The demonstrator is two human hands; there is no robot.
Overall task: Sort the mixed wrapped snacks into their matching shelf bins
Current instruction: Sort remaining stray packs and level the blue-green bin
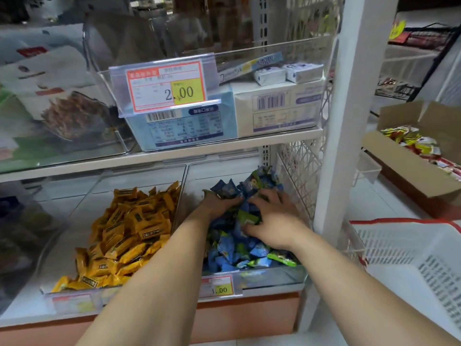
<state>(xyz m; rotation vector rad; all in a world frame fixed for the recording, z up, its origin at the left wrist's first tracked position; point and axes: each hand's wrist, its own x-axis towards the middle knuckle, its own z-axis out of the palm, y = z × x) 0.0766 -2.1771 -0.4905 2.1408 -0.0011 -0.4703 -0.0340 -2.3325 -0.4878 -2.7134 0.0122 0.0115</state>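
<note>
Beneath the spread right grip [272, 221] and buried, unreadable left grip [219, 203], best pinch only green plastic-wrapped packets [248, 217] from blue wrapped snacks [225, 250].

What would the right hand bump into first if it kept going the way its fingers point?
The right hand touches the pile of blue and green snacks, so it meets those first. Just beyond lies the left hand, though depth is unclear.
</note>
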